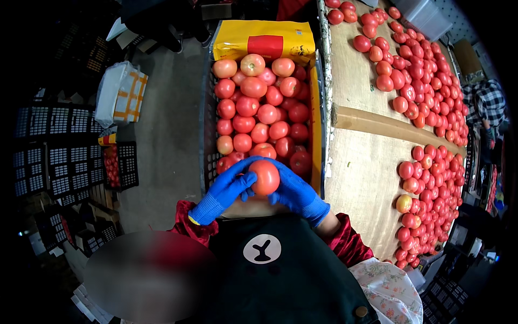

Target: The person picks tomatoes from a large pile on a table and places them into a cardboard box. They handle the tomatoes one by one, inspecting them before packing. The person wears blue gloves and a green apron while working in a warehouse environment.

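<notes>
Both my hands wear blue knit gloves and hold one red tomato (265, 177) between them. The fingers of my left hand (229, 188) wrap its left side, the thumb resting on its skin. My right hand (297, 192) cups it from the right. Just beyond my hands, a black plastic crate (208, 121) is filled with tomatoes (253, 87), several of them paler and pinkish. A yellow liner with a red patch (230, 36) folds over the crate's far end and runs along its right wall.
To the right, a wooden sorting table (356, 170) bears many tomatoes along its far side, split by a cardboard strip (376, 121). On the left stand a taped white foam box (121, 95) and stacked black crates (64, 162). A person in a checked shirt (487, 101) is beyond the table.
</notes>
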The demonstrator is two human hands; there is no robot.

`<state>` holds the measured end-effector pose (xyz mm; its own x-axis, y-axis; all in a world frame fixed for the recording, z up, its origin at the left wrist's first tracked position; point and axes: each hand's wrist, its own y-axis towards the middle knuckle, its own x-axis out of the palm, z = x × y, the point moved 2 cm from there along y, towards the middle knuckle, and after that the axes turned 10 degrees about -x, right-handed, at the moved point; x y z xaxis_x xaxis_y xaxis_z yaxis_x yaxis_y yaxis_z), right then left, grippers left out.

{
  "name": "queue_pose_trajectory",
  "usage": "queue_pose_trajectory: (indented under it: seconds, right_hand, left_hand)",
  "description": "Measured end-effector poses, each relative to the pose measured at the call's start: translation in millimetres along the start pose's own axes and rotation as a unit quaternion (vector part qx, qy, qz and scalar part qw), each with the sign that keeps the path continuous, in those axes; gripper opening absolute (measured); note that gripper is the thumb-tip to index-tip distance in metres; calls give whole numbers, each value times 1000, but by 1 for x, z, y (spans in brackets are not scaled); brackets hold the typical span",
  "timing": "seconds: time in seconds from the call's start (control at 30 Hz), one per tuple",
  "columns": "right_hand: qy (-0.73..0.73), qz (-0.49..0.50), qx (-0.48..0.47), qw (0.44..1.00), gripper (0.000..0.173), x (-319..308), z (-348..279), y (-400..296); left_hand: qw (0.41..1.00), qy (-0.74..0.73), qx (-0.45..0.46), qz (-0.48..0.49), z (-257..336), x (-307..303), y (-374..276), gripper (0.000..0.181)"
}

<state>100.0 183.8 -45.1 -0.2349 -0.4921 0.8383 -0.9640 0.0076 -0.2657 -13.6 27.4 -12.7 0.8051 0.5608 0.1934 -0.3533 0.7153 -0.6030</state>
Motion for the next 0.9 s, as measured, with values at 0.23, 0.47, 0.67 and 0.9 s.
queue_pose_trajectory:
  seconds: [0.23,0.47,0.67,0.9]
  right_hand:
    - [100,127,66,985,63,-4,7,-6]
    - [-158,178,-14,971,45,-9,-7,-7]
    - [-357,21,-162,920,33,-1,-22,-20]
    - [83,195,38,977,32,-23,-9,-50]
  left_hand:
    - [974,153,158,63,19,27,-2,46]
    - [933,280,210,82,29,45,2,71]
    - [998,52,27,26,-10,22,10,37]
    - [859,413,119,278,-43,-83,26,26]
